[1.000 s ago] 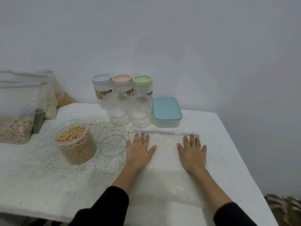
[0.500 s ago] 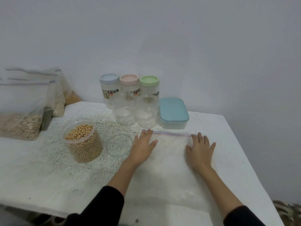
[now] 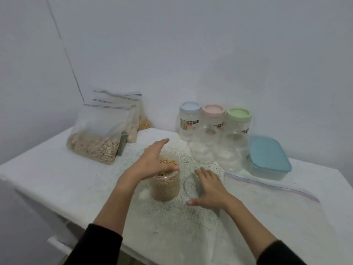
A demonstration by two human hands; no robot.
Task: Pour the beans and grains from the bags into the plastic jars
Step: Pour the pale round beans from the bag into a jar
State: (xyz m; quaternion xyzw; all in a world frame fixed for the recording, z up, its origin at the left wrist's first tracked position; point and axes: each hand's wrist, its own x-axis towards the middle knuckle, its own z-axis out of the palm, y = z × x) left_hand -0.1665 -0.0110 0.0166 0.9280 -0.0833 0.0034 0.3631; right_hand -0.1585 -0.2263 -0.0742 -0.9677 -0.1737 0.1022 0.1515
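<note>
A clear plastic jar (image 3: 165,188) full of tan beans stands open on the white table (image 3: 57,175). My left hand (image 3: 152,161) hovers over its mouth, fingers stretched out, thumb at the near rim. Just right of the jar, my right hand (image 3: 208,188) lies with straight fingers over a clear round lid (image 3: 189,185). An empty zip bag (image 3: 271,199) lies flat on the table to the right. Several zip bags of grains (image 3: 95,146) lean against the wall at the back left.
Three clear jars with blue (image 3: 190,119), pink (image 3: 213,121) and green (image 3: 238,124) lids stand at the back, two lidless clear jars (image 3: 204,150) in front of them. A blue-lidded box (image 3: 267,159) sits to their right. The table's front edge is near my forearms.
Both hands left the flat empty bag and moved left. The left is now over the bean jar, the right over the clear lid. The view swung left.
</note>
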